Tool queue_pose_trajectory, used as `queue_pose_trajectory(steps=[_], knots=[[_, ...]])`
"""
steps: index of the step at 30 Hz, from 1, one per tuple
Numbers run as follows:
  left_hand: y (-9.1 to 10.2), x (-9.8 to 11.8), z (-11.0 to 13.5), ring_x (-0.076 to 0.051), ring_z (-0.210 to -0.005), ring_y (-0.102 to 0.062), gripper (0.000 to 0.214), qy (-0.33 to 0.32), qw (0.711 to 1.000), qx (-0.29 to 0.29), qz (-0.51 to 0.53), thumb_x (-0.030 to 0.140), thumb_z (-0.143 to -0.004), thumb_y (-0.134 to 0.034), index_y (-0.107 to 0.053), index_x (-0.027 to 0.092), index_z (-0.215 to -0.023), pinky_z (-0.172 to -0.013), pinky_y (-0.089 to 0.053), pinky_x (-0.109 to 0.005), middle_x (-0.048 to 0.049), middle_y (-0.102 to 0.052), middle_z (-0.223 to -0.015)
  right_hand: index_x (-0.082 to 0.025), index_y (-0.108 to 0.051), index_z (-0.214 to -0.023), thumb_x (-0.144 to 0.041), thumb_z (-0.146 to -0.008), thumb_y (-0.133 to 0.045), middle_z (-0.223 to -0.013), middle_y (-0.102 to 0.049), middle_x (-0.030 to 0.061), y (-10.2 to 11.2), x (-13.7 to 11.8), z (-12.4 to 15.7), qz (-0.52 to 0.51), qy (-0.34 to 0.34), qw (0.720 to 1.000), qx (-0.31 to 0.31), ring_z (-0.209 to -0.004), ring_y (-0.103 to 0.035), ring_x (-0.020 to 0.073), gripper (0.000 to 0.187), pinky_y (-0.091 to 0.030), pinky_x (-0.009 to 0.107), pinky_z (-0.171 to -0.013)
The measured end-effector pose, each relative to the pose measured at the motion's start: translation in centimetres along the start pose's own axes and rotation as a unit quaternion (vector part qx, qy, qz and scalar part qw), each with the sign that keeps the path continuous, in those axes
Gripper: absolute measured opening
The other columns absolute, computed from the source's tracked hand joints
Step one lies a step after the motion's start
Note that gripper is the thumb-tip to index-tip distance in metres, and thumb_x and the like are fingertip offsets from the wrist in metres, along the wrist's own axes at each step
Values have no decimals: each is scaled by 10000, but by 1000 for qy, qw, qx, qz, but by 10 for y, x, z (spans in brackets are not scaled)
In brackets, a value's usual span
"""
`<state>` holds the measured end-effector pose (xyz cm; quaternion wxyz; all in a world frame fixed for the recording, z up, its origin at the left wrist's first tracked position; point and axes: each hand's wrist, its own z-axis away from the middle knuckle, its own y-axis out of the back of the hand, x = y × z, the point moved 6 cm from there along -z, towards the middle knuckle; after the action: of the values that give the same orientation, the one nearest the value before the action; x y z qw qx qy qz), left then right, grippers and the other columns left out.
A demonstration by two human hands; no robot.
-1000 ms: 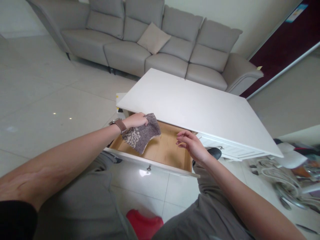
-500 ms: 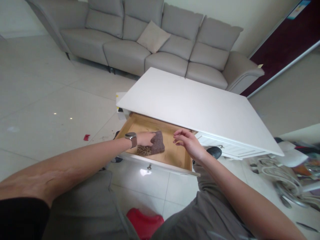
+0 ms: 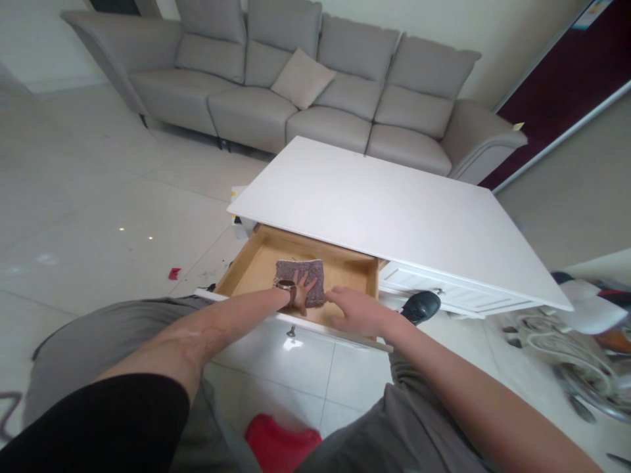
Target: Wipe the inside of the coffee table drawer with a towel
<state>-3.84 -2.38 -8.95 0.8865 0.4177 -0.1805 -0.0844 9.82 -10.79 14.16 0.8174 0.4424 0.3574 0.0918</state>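
A grey-brown folded cloth (image 3: 300, 272) lies flat on the wooden floor of an open drawer (image 3: 246, 266) under a white low table (image 3: 389, 210). My left hand (image 3: 302, 292), with a brown-strapped watch on the wrist, rests on the cloth with its fingers spread, so it is open. My right hand (image 3: 352, 310) lies palm down on the drawer's white front edge, just right of the cloth, fingers stretched out and holding nothing.
A grey sectional sofa (image 3: 305, 79) with a beige cushion (image 3: 302, 77) stands behind the table. A black shoe (image 3: 419, 305) sits below the table's right drawer. A red object (image 3: 280, 443) lies between my knees. Cluttered items (image 3: 582, 341) sit at the right on the tiled floor.
My left hand lowered the cloth from above the drawer onto its floor and now presses it flat with open fingers. My right hand dropped onto the drawer's front edge.
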Motion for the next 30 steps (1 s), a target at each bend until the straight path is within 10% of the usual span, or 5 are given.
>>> queue_pose_trajectory(steps=[5,14,18,30], knots=[[7,-48,-13,-506,-1618,98,1219,-4,1000,20,-22,512,-725,-825,-77,484,-1686,-1144,-108,-894,-59,60,-1796,-206,-381,-1643,-298,-839,-770,-1510,-582,221,-61,31,-6,94,-92,967,-217,-1311,-615,389,898,-518,468,-995],[47,-172,30,-372,-1658,-28,1047,42,990,96,-98,398,-781,-734,-205,450,-1683,-1291,-40,-664,-69,-58,-1800,-287,-486,-1596,-250,-772,-780,-1418,-677,170,-89,61,-16,76,-72,952,-289,-1242,-681,372,876,-557,447,-927],[52,-175,18,-349,-1662,-22,1051,35,990,82,-110,368,-766,-743,-239,404,-1687,-1306,-47,-611,-88,-38,-1802,-350,-243,-1702,-65,-727,-727,-1425,-668,199,-97,67,-12,102,-114,936,-318,-1208,-704,394,1125,-572,457,-876],[57,-114,-5,-412,-1650,30,1058,20,996,61,-59,471,-794,-674,-139,401,-1704,-1274,-37,-700,-74,3,-1806,-352,-342,-1671,-23,-660,-722,-1353,-718,165,-97,67,-12,64,-123,951,-277,-1158,-728,338,1130,-564,413,-903]])
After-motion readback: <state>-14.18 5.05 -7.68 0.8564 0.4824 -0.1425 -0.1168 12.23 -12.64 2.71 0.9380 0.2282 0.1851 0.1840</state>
